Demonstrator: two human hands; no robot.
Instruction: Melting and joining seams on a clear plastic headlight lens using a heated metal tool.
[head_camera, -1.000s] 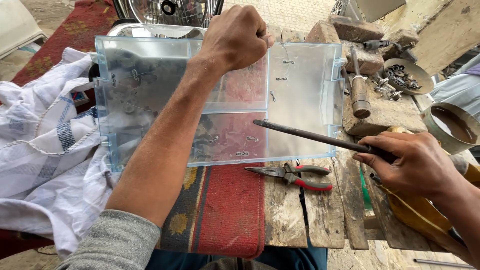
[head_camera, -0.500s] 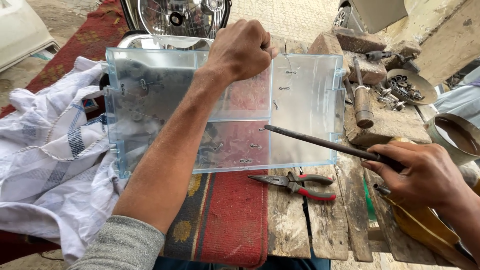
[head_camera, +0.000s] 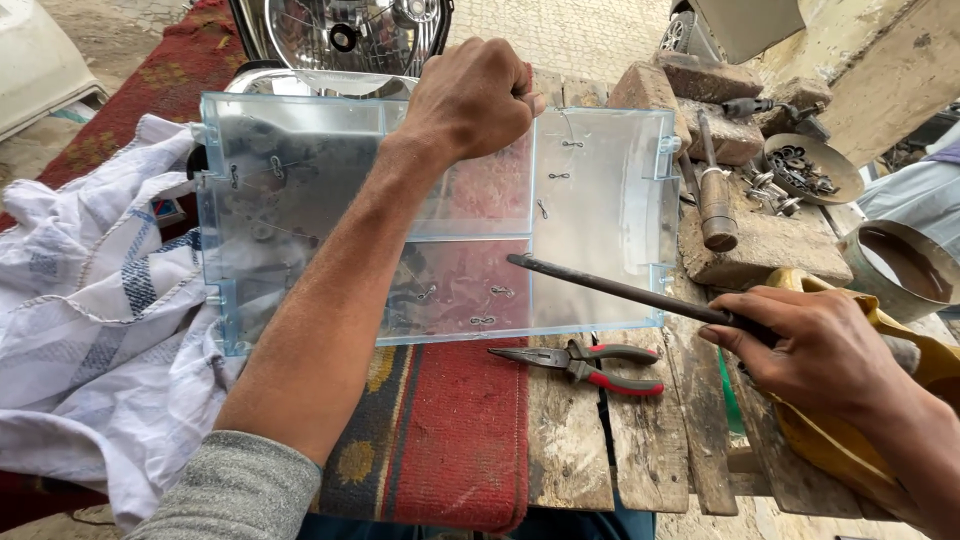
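A clear bluish plastic tray (head_camera: 600, 210) lies tilted on the wooden bench, its cracks stitched with small wire staples. My left hand (head_camera: 472, 98) grips the tray's far rim with closed fingers, the forearm lying across the tray. My right hand (head_camera: 815, 350) is at the bench's right side, holding a long dark metal rod (head_camera: 610, 289) by its near end. The rod's tip hovers over the middle of the tray, near a row of wire stitches.
Red-handled pliers (head_camera: 590, 363) lie just in front of the tray. A red patterned rug (head_camera: 450, 440) and white cloth (head_camera: 90, 340) cover the left. A wooden-handled tool (head_camera: 714, 205), bricks (head_camera: 690, 85), a dish of washers (head_camera: 805, 168), a round tin (head_camera: 900, 262) and a headlamp (head_camera: 340, 35) surround it.
The view has shifted slightly, so everything sits lower in frame. My right hand has kept the rod pointed at the tray; its tip has edged nearer the tray's middle. The left hand's grip is unchanged.
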